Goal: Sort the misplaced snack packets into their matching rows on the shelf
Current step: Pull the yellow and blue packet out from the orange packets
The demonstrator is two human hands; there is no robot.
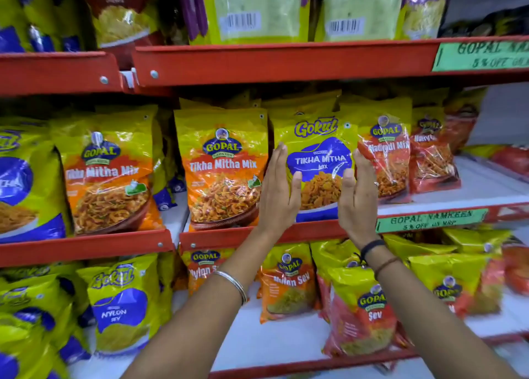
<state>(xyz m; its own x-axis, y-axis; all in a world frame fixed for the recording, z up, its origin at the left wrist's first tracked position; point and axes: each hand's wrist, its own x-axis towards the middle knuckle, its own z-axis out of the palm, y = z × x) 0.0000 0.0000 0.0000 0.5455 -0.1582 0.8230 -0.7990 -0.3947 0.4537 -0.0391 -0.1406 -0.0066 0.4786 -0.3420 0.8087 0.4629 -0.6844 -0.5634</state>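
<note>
A yellow-and-blue Gokul Tikha Mitha Mix packet (317, 155) stands upright on the middle shelf (86, 247). It sits between an orange Gopal Tikha Mitha Mix packet (223, 167) on its left and a red Gopal mix packet (386, 155) on its right. My left hand (276, 195) presses its left side and my right hand (357, 201) its right side. Both thumbs lie on the packet's front. A second orange Gopal Tikha Mitha packet (106, 172) stands further left, and blue Gokul packets (20, 178) fill the far left.
The lower shelf holds a Gokul Nylon Sev packet (120, 307), orange Gopal Nylon Sev (286, 281) and red Gopal Sev (363, 310). A green price label (429, 219) hangs on the middle shelf's red lip. The upper shelf (286, 61) carries more packets. White shelf floor shows at the right.
</note>
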